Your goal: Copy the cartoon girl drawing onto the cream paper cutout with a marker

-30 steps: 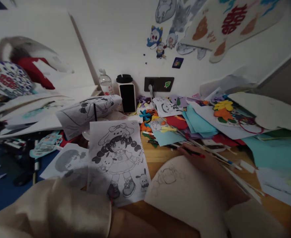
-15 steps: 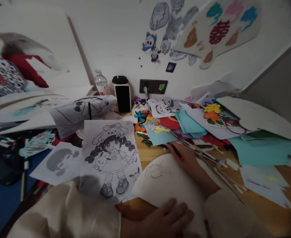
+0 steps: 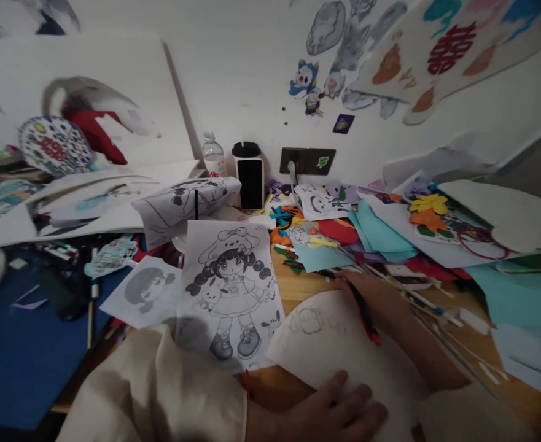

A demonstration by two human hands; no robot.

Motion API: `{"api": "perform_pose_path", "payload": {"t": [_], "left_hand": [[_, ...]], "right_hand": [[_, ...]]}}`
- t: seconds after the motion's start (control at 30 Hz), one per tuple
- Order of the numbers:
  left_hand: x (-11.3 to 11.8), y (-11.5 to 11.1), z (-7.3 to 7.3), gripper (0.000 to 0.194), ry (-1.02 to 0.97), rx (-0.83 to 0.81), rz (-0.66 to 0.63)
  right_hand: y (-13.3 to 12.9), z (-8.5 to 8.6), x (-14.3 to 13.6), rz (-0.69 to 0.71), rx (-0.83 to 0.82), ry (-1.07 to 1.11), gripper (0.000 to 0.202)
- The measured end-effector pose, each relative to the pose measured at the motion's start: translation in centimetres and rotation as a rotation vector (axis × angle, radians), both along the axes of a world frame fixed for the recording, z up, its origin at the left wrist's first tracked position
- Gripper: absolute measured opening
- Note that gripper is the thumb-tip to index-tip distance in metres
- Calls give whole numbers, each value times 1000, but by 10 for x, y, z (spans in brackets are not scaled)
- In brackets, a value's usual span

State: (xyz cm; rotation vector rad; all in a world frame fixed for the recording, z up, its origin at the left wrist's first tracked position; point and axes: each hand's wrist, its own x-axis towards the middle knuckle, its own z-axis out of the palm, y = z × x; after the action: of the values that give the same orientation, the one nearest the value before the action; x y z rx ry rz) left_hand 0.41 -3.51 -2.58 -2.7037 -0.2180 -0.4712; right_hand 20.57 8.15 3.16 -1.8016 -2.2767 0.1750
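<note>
A white rounded sheet (image 3: 325,362) with faint pencil marks near its upper left lies on the wooden table. My left hand (image 3: 344,410) rests on its lower part with the fingers spread. Over the sheet's upper right edge is my right hand (image 3: 366,298), closed on a dark pen with a red end (image 3: 372,334). The pen's tip is hidden. Left of the sheet lies a paper with a printed girl (image 3: 231,294), and beyond it a smaller paper with a grey portrait (image 3: 148,288).
Cut paper scraps (image 3: 293,227), light blue sheets (image 3: 383,230) and thin brushes (image 3: 417,301) crowd the back and right. A lidded cup (image 3: 246,149), a black-fronted device (image 3: 250,184) and a bottle (image 3: 214,153) stand by the wall. A blue mat (image 3: 16,368) is at left.
The view has turned left, so things appear farther right. My right hand has turned and moved slightly, and the pen's red end now points lower. My left hand remains on the sheet.
</note>
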Motion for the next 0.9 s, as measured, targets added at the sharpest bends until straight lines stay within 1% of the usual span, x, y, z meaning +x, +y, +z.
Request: {"api": "perform_pose_path", "payload": {"t": [0.1,0.23,0.33,0.4,0.47,0.57,0.63,0.73,0.83,0.9], "left_hand": [[0,0,7,37,-57,-8,30],[1,1,14,33,-112,55,63],[0,3,20,34,-121,92,67],[-2,4,23,37,-102,99,50],[-1,3,26,41,-51,86,37],[5,-3,25,48,39,46,88],[12,-9,21,48,91,23,140],[20,-18,19,44,148,17,160],[17,-18,25,41,187,27,143],[9,-11,32,40,175,47,77]], "right_hand": [[-1,3,-1,-6,-26,43,33],[-3,10,0,27,-89,145,37],[-4,13,3,-11,-122,196,37],[-5,13,6,10,-137,191,37],[-6,12,9,64,-151,162,36],[-8,12,8,110,-151,110,35],[-9,13,6,106,-158,89,35],[-8,13,3,76,-169,83,36],[-7,11,3,63,-167,105,37],[-7,11,2,68,-163,113,37]]}}
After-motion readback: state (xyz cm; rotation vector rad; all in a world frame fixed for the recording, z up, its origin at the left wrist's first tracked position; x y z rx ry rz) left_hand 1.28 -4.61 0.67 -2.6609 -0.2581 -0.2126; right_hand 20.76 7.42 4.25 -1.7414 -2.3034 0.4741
